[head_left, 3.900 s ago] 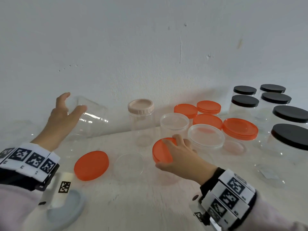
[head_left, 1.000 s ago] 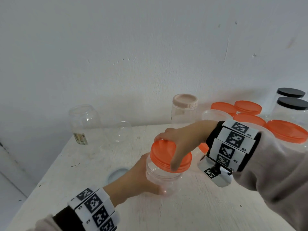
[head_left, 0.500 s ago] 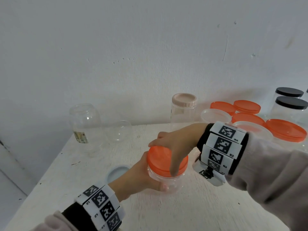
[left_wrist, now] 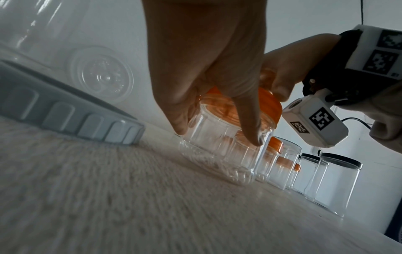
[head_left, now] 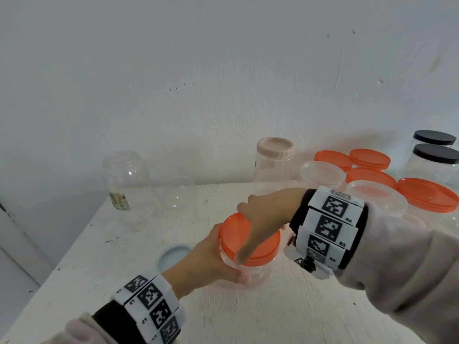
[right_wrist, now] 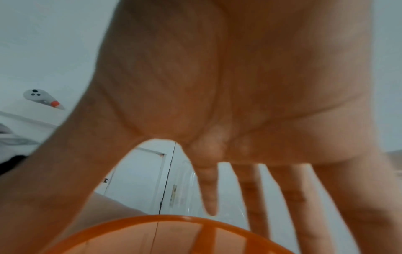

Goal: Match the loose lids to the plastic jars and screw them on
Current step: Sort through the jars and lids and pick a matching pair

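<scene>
A small clear plastic jar stands on the white table near its middle, with an orange lid on its mouth. My left hand wraps its fingers round the jar's side; the left wrist view shows the thumb and a finger pressed on the jar. My right hand comes down from above, fingers spread over the rim of the orange lid and gripping it. The jar's threads are hidden under the lid.
A pale blue lid lies left of the jar. Open clear jars stand at the back left, a beige-lidded jar at the back. Orange-lidded jars, loose clear lids and black-lidded jars crowd the right.
The right hand has turned on the orange lid, wrist swinging round; the lid sits lower and flatter on the jar. The left hand keeps holding the jar in place.
</scene>
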The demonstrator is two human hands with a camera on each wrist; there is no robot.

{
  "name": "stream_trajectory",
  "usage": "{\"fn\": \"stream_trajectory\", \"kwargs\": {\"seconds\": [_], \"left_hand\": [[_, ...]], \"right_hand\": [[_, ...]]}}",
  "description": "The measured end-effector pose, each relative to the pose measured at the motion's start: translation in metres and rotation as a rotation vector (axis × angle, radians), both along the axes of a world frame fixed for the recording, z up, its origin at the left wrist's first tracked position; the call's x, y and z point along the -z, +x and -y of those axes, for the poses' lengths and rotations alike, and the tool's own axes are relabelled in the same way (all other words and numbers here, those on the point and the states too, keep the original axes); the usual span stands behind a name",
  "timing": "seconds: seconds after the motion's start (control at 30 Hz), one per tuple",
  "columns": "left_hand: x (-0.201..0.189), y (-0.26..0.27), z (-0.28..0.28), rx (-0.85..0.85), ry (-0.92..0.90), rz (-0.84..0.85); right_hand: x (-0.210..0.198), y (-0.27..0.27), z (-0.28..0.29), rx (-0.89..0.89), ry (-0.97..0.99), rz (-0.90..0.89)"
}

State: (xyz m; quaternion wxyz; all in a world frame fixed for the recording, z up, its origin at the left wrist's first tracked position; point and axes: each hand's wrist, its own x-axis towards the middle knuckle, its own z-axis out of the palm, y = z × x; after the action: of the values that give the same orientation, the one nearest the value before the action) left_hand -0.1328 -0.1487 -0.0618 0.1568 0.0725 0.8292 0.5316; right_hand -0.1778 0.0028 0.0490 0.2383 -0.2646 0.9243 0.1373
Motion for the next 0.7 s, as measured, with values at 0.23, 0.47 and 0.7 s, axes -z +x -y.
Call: {"fn": "stream_trajectory", "kwargs": {"seconds": [0.23, 0.47, 0.7], "left_hand": [[-0.0005, -0.0003, -0.0028, 0.012, -0.031, -0.027], [0.0001, -0.0009, -0.0024, 0.006, -0.028, -0.025], [-0.0013, -0.0001, -0.0039, -0.002, -0.066, -0.027]], "right_hand": [[-0.0042, -0.0021, 0.0026, -0.078, -0.023, 0.071], [0.0003, 0.0030, 0.0026, 0.015, -0.032, -0.010], [-0.0008, 0.0025, 0.0032, -0.083, -0.029, 0.055]]}}
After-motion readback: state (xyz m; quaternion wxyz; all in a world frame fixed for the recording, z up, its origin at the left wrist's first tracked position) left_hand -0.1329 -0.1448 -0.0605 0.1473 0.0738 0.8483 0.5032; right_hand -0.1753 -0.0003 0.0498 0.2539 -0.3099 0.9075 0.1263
